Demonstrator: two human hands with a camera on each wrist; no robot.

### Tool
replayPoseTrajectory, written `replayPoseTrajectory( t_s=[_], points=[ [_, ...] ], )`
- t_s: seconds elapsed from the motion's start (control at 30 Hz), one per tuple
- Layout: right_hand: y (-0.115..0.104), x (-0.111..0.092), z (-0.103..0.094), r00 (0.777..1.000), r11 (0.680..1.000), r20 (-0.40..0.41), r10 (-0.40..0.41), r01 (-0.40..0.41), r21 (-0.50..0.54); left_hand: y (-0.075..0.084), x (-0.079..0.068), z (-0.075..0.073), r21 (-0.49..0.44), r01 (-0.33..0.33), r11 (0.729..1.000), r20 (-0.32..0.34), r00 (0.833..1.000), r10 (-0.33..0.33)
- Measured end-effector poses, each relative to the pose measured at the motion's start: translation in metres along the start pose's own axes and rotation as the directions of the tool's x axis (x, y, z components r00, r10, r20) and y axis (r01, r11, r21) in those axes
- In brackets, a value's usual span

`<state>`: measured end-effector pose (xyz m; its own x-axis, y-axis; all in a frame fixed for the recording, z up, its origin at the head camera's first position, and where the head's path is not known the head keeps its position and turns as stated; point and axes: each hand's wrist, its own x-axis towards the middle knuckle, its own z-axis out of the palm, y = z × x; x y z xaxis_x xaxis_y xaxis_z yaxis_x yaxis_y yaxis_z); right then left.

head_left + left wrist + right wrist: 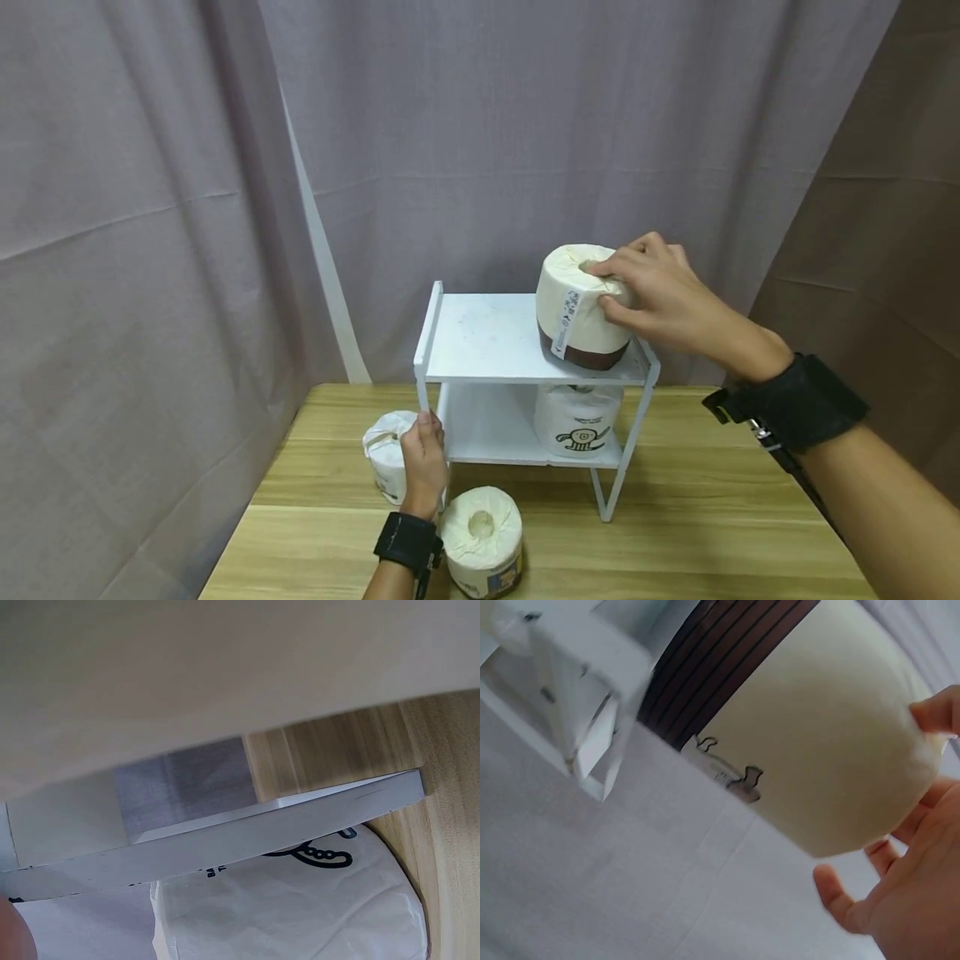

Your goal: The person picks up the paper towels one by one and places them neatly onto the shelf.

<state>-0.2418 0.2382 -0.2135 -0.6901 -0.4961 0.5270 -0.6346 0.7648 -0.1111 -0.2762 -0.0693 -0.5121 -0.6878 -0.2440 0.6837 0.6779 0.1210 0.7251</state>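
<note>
A cream toilet paper roll point(567, 308) with a brown lower band is at the right end of the top shelf of a white two-tier rack point(487, 337). My right hand point(660, 296) pinches its upper rim, one finger at the core hole; in the right wrist view the fingers point(937, 712) are on the wrapped edge. Whether its base touches the shelf I cannot tell. My left hand point(424, 458) grips the rack's left front leg. Another wrapped roll point(579, 425), white with a cartoon print, stands on the lower shelf at the right, partly hidden by the top shelf.
A white wrapped roll point(386, 462) stands on the wooden table point(720, 500) left of the rack, partly behind my left hand. A cream roll point(480, 533) with a coloured label stands in front of the rack. Grey curtains point(480, 142) hang behind.
</note>
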Motion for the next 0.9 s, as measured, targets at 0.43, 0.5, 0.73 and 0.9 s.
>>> replayPoseTrajectory(
  t_s=[0.43, 0.5, 0.73, 0.9],
  points=[
    [-0.019, 0.003, 0.011, 0.981, 0.981, -0.009, 0.194, -0.194, -0.014, 0.0, 0.003, 0.005, 0.012, -0.026, 1.0, -0.006, 1.0, 0.026],
    [-0.019, 0.003, 0.013, 0.982, 0.982, -0.004, 0.19, -0.19, -0.019, 0.0, 0.003, 0.006, 0.016, -0.034, 0.999, -0.007, 0.999, 0.034],
    [-0.019, 0.004, 0.016, 0.979, 0.978, 0.035, 0.202, -0.2, -0.065, 0.003, 0.004, 0.005, 0.007, -0.029, 1.0, -0.009, 1.0, 0.029],
    [-0.014, 0.002, 0.012, 0.98, 0.982, 0.073, 0.187, -0.185, -0.034, 0.004, 0.002, 0.004, 0.014, -0.027, 1.0, -0.016, 0.999, 0.028]
  ],
)
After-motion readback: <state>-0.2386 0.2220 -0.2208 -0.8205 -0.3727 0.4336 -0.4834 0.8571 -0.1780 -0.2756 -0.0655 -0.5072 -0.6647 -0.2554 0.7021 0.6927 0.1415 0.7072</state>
